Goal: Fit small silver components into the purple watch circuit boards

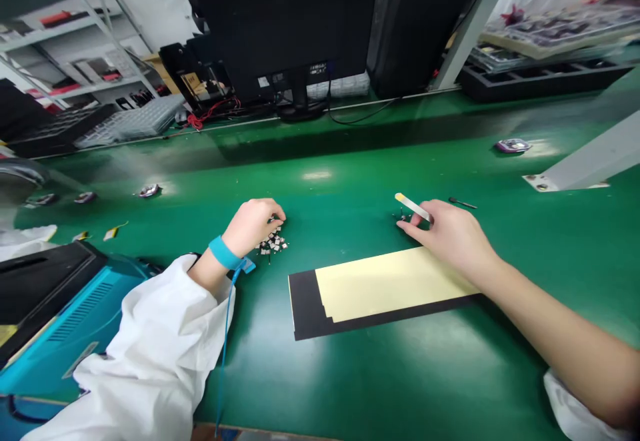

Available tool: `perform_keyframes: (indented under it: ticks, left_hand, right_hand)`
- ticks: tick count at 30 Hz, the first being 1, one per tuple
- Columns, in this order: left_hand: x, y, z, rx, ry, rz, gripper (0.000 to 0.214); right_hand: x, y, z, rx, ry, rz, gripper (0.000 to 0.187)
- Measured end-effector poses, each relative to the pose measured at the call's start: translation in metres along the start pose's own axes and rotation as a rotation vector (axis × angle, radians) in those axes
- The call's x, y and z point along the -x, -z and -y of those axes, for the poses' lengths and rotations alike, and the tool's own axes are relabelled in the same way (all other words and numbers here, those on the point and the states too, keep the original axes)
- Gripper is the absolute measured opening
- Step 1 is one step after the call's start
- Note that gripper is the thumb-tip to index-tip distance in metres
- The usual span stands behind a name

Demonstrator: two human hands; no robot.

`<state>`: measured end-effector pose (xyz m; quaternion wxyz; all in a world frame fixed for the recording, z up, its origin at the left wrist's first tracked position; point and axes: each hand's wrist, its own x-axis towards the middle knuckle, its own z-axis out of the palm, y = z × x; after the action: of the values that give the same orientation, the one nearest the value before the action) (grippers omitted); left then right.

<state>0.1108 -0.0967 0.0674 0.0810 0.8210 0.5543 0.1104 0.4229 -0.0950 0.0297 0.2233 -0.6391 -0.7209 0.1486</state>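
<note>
My left hand (253,226) rests curled on the green bench mat (380,388), over a small heap of black-and-silver pieces (273,243). A blue wrist strap (226,253) circles that wrist, and its blue cord (226,354) hangs down over the bench edge. My right hand (450,236) holds a slim white stick with a yellow tip (413,207) between its fingers. Just beyond its fingertips lie a few tiny dark parts (403,215). Between my hands lies a black sheet with a cream backing layer (385,288).
A small dark tool (463,202) lies right of my right hand. Small shiny parts (149,190) and a purple-edged piece (513,146) sit on the mat. A teal-and-black machine (60,308) stands at lower left. A monitor back (285,28) and black trays (540,78) stand beyond.
</note>
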Motion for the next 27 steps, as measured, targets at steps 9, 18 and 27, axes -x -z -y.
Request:
perform_keyframes:
  ticks: [9,18,27]
  left_hand:
    - [0.000,-0.004,0.002,0.002,0.016,0.080,0.006]
    - [0.019,-0.045,-0.065,0.513,-0.113,-0.135,0.015]
    - [0.020,-0.075,-0.080,0.805,-0.089,-0.168,0.014]
  right_hand:
    - [0.045,-0.026,0.036,-0.081,0.728,-0.108,0.023]
    - [0.083,-0.041,0.061,0.038,0.944,0.242,0.014]
    - [0.110,-0.042,0.071,0.264,0.968,0.249,0.027]
